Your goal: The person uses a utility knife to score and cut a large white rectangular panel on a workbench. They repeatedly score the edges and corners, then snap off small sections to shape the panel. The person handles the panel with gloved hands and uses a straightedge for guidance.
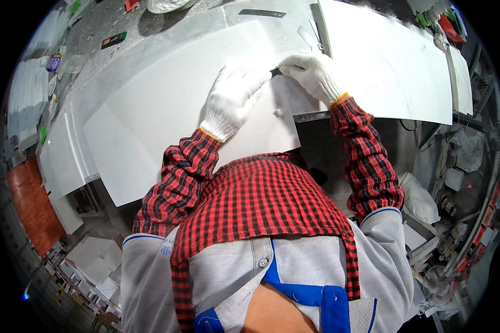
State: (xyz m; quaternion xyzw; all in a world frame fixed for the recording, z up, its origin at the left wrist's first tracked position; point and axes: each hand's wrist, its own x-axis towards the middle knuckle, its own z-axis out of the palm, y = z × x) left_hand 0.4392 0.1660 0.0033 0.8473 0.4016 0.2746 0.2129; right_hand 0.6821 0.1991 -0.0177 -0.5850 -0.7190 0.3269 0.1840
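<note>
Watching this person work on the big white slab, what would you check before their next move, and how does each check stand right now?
1. Left hand in a white knit glove lies flat on the large white stone slab: ok.
2. Right hand grips a small dark tool at the slab's edge: ok.
3. What kind of tool it is: cannot tell.
4. Slab fully supported: not ok, its near edge overhangs the grey workbench.
5. Both hands gloved: ok.

White knit gloves with orange cuffs cover the left hand (236, 97) and right hand (312, 75). Red-and-black checked sleeves and apron overlie a grey, blue-trimmed top.
</note>
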